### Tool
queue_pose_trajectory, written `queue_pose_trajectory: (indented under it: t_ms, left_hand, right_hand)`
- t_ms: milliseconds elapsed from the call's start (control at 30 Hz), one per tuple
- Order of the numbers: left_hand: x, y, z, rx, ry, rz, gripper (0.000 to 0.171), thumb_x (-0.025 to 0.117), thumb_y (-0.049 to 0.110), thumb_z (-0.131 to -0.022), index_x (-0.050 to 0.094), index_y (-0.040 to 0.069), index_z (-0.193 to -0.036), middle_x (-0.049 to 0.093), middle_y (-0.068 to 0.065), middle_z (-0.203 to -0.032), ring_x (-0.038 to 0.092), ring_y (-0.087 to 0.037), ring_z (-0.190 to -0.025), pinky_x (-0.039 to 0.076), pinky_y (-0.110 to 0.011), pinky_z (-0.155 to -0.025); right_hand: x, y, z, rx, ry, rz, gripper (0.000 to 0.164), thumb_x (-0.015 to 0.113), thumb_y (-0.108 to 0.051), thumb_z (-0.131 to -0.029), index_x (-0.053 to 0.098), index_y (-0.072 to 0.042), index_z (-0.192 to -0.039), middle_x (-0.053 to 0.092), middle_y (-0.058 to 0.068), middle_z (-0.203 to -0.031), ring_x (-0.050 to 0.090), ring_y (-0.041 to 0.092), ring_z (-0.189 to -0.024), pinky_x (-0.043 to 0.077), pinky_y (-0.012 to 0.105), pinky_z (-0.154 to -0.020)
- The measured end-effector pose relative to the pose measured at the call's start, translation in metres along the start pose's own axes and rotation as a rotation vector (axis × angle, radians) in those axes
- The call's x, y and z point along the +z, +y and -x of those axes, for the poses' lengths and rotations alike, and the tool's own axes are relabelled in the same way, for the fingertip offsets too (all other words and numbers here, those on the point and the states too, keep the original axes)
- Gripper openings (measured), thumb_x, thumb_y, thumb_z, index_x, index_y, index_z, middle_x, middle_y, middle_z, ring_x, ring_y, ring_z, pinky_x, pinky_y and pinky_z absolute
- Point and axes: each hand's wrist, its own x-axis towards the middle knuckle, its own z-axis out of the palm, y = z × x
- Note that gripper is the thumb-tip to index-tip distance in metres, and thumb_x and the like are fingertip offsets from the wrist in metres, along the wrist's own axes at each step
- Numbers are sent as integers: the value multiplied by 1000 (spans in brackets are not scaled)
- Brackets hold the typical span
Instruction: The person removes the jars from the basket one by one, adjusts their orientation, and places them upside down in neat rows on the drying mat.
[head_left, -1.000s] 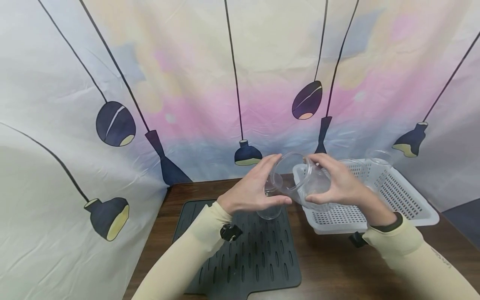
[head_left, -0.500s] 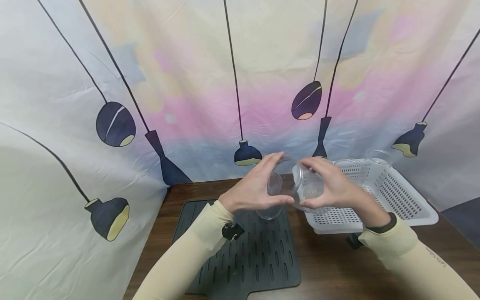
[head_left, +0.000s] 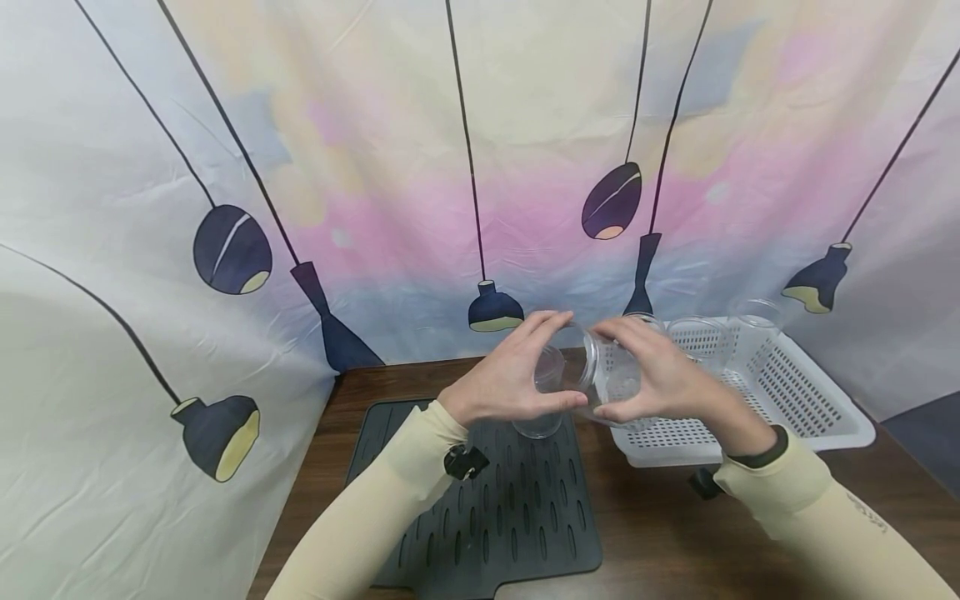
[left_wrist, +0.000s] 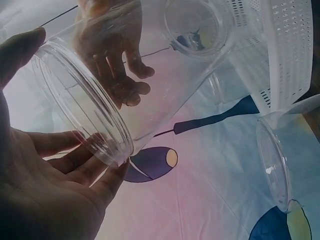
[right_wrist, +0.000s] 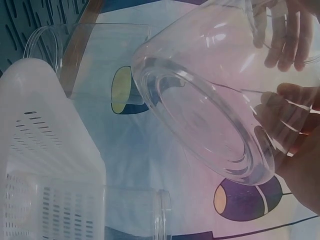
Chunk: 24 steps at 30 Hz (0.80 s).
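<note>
Between both hands is a clear wide-mouthed jar (head_left: 618,379), tilted on its side above the gap between mat and basket. My left hand (head_left: 504,382) grips its threaded mouth, thumb and fingers spread around the rim, as the left wrist view shows on the jar (left_wrist: 160,85). My right hand (head_left: 667,379) holds the body on the other side. The right wrist view shows the jar's round base (right_wrist: 205,120). Another clear jar (head_left: 538,421) stands mouth down on the dark ridged drying mat (head_left: 480,517), just behind my left hand.
A white perforated basket (head_left: 810,408) is on the right, with several clear jars (head_left: 757,325) standing in it. The dark wooden table (head_left: 660,533) lies under everything. Behind hangs a fabric backdrop (head_left: 375,167) printed with lamps.
The held jar has turned so its mouth points more to the left. My right hand has moved slightly left with it; my left hand has barely moved.
</note>
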Motion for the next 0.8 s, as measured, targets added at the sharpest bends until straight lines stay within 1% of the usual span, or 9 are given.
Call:
queue_pose_trajectory:
  t_ms: [200, 433, 633, 800]
  left_hand:
    - [1, 0, 0, 2, 4, -11, 90, 71, 51, -83, 27, 20, -154, 35, 0, -151, 40, -16, -135, 43, -42, -107]
    - [2, -2, 0, 4, 18, -24, 88, 73, 49, -82, 30, 18, -153, 37, -1, -150, 43, -17, -134, 44, -42, -106]
    - [3, -3, 0, 1, 23, -18, 87, 73, 49, -81, 32, 18, -152, 37, 0, -149, 43, -17, -134, 44, -43, -106]
    - [3, -4, 0, 1, 25, -18, 87, 73, 49, -81, 32, 18, -152, 38, 0, -149, 43, -17, -134, 44, -43, -106]
  right_hand:
    - [1, 0, 1, -12, -6, 10, 93, 90, -47, -57, 54, -8, -133, 58, 4, -126, 55, 21, -108, 50, 46, -86]
    - [2, 0, 3, 24, -28, 8, 94, 89, -50, -60, 52, -8, -135, 56, 5, -129, 55, 21, -111, 49, 48, -89]
    - [3, 1, 4, 29, -30, 4, 95, 89, -52, -61, 51, -9, -137, 56, 5, -130, 55, 23, -111, 48, 49, -90]
    - [3, 1, 5, 39, -31, 2, 96, 88, -52, -61, 50, -9, -138, 55, 5, -131, 54, 22, -114, 49, 48, -91]
